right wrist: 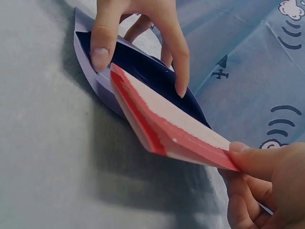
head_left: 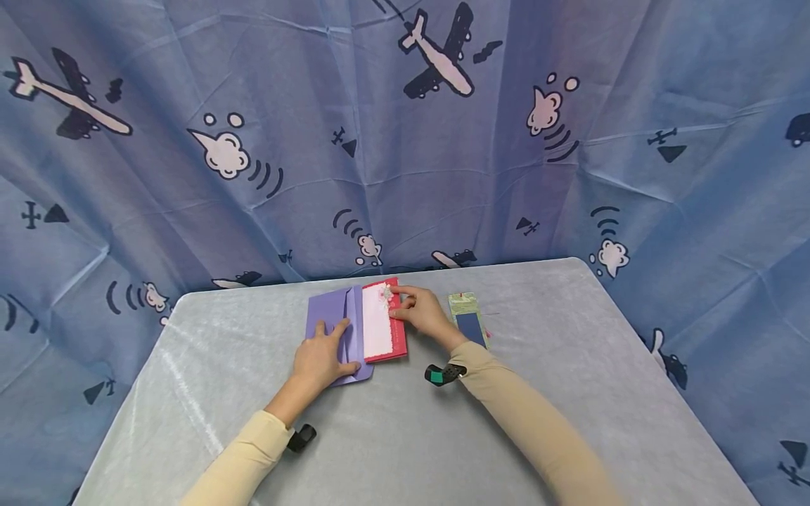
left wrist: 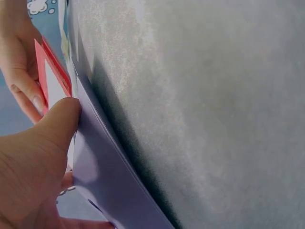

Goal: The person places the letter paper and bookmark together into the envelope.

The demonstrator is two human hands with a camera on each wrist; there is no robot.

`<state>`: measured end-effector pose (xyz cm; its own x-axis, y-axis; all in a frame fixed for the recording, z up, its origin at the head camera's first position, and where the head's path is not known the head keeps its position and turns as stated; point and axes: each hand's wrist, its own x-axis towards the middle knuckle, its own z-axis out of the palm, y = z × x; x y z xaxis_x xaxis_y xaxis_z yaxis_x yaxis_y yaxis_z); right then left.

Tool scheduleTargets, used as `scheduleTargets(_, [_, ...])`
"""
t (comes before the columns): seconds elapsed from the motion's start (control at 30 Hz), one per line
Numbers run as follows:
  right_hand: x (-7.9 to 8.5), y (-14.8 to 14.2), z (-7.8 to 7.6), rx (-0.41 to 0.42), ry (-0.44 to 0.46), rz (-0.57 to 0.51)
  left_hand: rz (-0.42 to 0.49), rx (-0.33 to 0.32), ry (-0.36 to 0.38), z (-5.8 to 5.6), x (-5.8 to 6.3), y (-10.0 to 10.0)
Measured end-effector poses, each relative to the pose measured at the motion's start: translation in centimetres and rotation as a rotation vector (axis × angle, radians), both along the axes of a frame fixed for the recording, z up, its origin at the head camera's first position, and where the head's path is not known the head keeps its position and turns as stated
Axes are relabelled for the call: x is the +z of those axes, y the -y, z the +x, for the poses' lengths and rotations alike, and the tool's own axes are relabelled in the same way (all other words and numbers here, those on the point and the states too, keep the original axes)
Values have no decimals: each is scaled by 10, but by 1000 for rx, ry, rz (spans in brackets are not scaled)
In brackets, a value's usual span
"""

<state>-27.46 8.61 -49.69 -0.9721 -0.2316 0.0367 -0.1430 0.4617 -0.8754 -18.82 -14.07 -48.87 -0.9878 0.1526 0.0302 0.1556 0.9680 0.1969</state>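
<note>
My left hand (head_left: 318, 357) rests on a purple envelope (head_left: 325, 303), its thumb and fingers spread across it. In the right wrist view, the thumb and fingers touch opposite sides of the envelope's mouth, where a dark blue inside (right wrist: 143, 67) shows. My right hand (head_left: 425, 310) pinches a red and pale pink greeting card (head_left: 377, 330) with scalloped trim and a small flower near the top. The card is tilted, and its left end lies at the envelope's mouth; whether any of it is inside, I cannot tell.
A flat green and navy card-like item (head_left: 470, 325) lies to the right, behind my right wrist. The grey cloth-covered table (head_left: 392, 436) ends at a blue curtain (head_left: 285, 140) printed with airplanes. Each wrist wears a dark strap device.
</note>
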Motion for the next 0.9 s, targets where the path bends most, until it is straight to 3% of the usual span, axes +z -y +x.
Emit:
scheduleTargets(0.4, [-3, 18, -8, 26, -34, 31, 4, 0, 43, -2, 0, 0])
scheduleTargets(0.9, [-9, 27, -12, 26, -64, 61, 3, -7, 18, -2, 0, 0])
